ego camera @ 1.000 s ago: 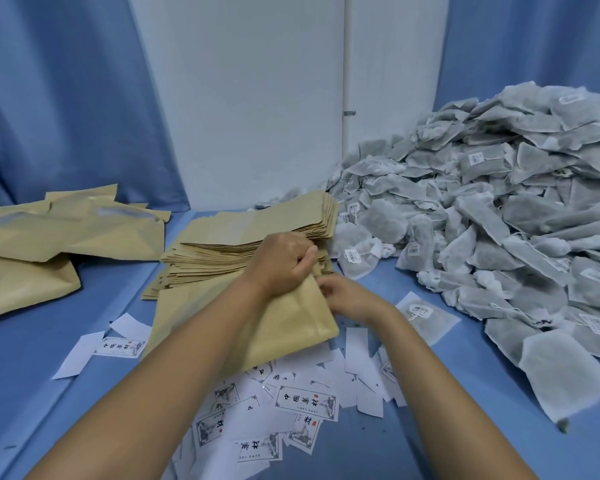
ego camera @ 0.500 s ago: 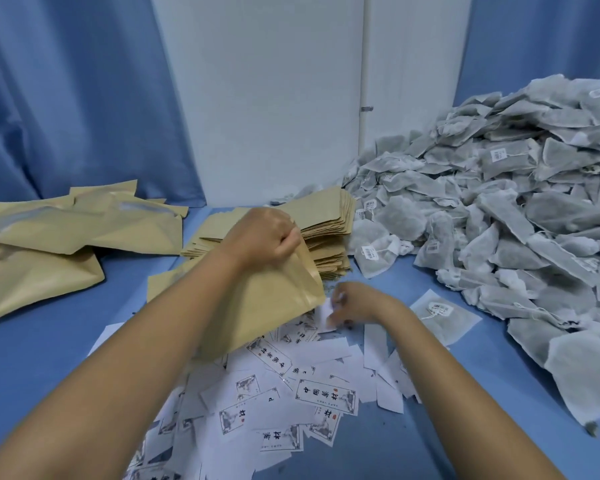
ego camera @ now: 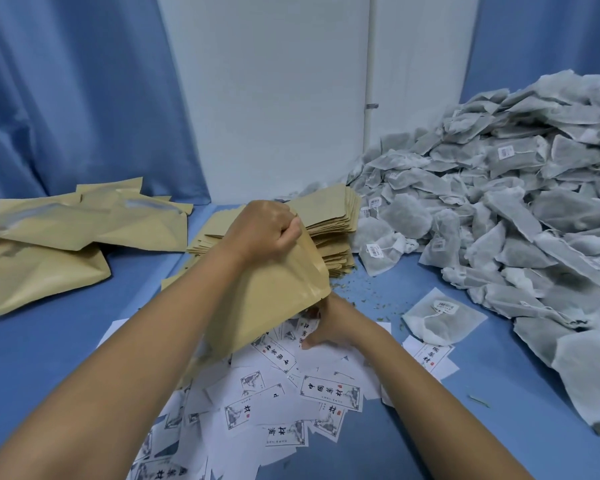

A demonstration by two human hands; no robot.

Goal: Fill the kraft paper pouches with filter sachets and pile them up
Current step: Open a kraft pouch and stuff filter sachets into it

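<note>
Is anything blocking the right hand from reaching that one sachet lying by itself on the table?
Nothing visible does. The right hand touches the printed cards below the pouch that the left hand grips; the lone sachet lies to its right, with only flat cards, crumbs and blue table between.

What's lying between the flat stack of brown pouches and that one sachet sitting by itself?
Only loose green crumbs scattered on the blue table, between the stack and the lone sachet. The head view shows it.
</note>
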